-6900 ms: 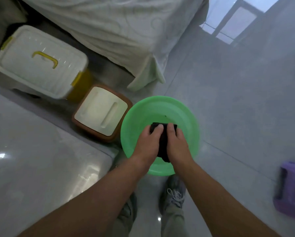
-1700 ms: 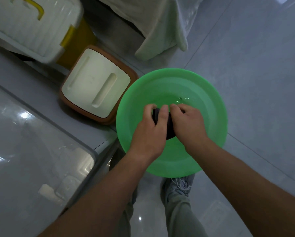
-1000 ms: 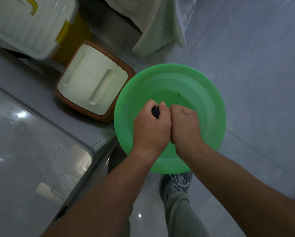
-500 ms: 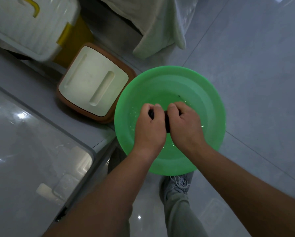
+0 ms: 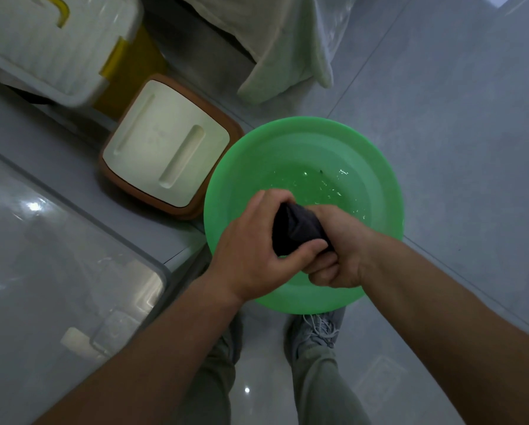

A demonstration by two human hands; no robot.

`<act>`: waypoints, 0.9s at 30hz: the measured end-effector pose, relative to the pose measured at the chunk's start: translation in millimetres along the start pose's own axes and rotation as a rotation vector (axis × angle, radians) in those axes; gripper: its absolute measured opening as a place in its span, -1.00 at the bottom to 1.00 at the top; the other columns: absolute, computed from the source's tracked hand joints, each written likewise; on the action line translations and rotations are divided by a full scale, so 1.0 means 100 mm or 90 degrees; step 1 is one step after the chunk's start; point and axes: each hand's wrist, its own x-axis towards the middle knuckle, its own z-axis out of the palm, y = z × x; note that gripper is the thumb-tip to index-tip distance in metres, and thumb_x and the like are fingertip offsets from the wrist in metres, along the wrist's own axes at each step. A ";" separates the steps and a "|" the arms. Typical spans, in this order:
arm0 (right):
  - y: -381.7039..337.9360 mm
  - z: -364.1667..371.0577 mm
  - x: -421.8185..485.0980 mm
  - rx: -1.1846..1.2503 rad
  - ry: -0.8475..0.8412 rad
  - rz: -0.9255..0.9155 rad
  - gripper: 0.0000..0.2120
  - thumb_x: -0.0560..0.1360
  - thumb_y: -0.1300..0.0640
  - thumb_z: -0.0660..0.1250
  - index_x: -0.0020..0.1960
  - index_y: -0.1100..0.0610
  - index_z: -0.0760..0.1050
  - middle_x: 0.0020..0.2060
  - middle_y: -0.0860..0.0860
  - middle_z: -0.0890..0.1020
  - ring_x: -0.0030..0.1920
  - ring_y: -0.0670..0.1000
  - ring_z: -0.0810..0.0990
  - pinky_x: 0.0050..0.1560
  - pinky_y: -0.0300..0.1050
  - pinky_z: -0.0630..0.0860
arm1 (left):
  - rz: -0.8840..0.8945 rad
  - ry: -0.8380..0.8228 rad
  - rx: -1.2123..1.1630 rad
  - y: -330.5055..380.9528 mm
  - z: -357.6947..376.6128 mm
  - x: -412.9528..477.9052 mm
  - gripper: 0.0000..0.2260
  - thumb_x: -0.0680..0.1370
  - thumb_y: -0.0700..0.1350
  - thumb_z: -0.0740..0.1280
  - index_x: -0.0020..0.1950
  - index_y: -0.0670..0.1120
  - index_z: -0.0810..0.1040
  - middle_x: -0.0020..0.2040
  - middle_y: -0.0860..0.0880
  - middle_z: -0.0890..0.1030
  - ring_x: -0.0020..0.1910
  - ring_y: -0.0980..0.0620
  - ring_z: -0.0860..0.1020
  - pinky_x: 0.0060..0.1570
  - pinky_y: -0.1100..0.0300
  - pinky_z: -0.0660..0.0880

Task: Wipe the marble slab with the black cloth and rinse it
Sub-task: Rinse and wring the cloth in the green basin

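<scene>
Black cloth (image 5: 293, 231) is bunched into a thick roll, and both hands hold it over the near half of the green basin (image 5: 241, 179). The left hand (image 5: 251, 250) grips the left end, with the fingers curled over the top and the thumb pressing under the roll. The right hand (image 5: 339, 250) is closed around the other end, its fingers folded tight beneath. The two hands are touching each other at the thumb side. In the far half of the basin there is shallow water (image 5: 318, 185) with small ripples and bright spots. The basin stands on the grey tiled floor (image 5: 456, 118). The marble slab (image 5: 42, 271) fills the left side, glossy, and its corner is just beside the basin rim. Behind, a brown box with cream lid (image 5: 165, 148) touches the basin's left edge. Below the basin, one grey shoe (image 5: 318, 332) is visible.
</scene>
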 end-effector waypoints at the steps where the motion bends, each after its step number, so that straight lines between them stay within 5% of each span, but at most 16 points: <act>1: 0.01 0.04 0.00 -0.005 0.010 -0.009 -0.64 0.56 0.06 0.05 -0.40 0.03 0.30 -0.63 -0.08 0.22 -0.67 -0.14 0.09 -0.56 -0.46 0.02 | -0.031 0.012 0.004 0.03 0.01 0.01 -0.53 0.40 0.37 0.34 0.07 0.06 0.36 -0.13 0.13 0.48 -0.21 0.06 0.49 -0.29 0.11 0.47; 5: 0.05 0.15 0.01 -0.020 0.103 -0.087 -0.69 0.57 0.09 0.05 -0.33 0.05 0.36 -0.59 -0.03 0.29 -0.64 -0.11 0.08 -0.55 -0.42 0.05 | -0.138 0.065 0.004 0.11 0.08 0.02 -0.56 0.42 0.41 0.25 -0.17 0.02 0.39 -0.39 0.07 0.48 -0.41 0.10 0.48 -0.46 0.21 0.36; 10: 0.09 0.31 -0.01 -0.098 0.271 -0.199 -0.61 0.62 0.02 0.15 -0.37 0.07 0.33 -0.61 -0.03 0.30 -0.61 -0.05 0.16 -0.52 -0.29 0.11 | -0.326 0.118 -0.146 0.22 0.20 0.03 -0.54 0.55 0.28 0.27 -0.34 -0.03 0.30 -0.43 0.14 0.46 -0.44 0.10 0.39 -0.41 0.18 0.27; 14: 0.12 0.30 0.08 -0.334 0.449 -0.380 -0.65 0.59 0.17 0.20 -0.37 0.02 0.38 -0.54 -0.06 0.33 -0.49 0.02 0.33 -0.46 -0.04 0.30 | -0.417 0.144 -0.232 0.28 0.26 0.16 -0.57 0.61 0.13 0.27 -0.38 -0.04 0.31 -0.52 0.14 0.42 -0.49 0.12 0.33 -0.44 0.19 0.24; 17: 0.17 0.27 0.15 -0.292 0.535 -0.519 -0.54 0.54 0.13 0.20 -0.53 0.09 0.26 -0.64 -0.06 0.26 -0.52 -0.05 0.18 -0.40 -0.08 0.13 | -0.476 0.157 -0.306 0.28 0.29 0.18 -0.59 0.61 0.02 0.25 -0.41 -0.04 0.30 -0.55 0.09 0.36 -0.50 0.07 0.29 -0.38 0.12 0.24; 27: 0.25 0.15 0.17 -0.532 0.589 -0.660 -0.61 0.55 0.06 0.09 -0.45 0.02 0.16 -0.59 -0.05 0.25 -0.55 -0.02 0.23 -0.48 -0.10 0.12 | -0.535 0.094 -0.423 0.26 0.30 0.12 -0.65 0.62 0.02 0.20 -0.36 -0.03 0.39 -0.49 0.07 0.37 -0.42 0.00 0.32 -0.39 0.09 0.25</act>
